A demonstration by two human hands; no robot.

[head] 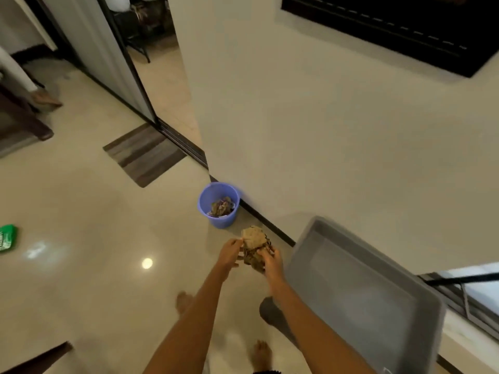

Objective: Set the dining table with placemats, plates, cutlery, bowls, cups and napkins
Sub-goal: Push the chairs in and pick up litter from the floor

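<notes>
From the head camera, you stand barefoot on a glossy tiled floor (81, 211), both arms stretched forward and down. Your right hand (271, 263) curls round a crumpled brownish bundle (255, 245), seemingly a woven mat or a wad of paper, though blur leaves that unsettled. Your left hand (229, 253) pinches its upper left edge with the fingertips. The bundle hangs above the floor, just nearer than the blue bucket (218, 205) against the far wall, which already holds scraps.

No dining desk shows, so the setting appears barely begun, if this bundle belongs to it at all.

The risks, as judged from here: the grip is light on the left, and the loose bundle could shed pieces or slip onto the floor. The polished tiles look slick under bare feet. The grey tub (364, 292) at the near right sits close beside your right forearm and could be knocked.

The count: two hands, one bundle, one blue bucket, one grey tub, one green packet (8, 237) on the floor at far left, one striped doormat (144, 155) by the sliding door.
</notes>
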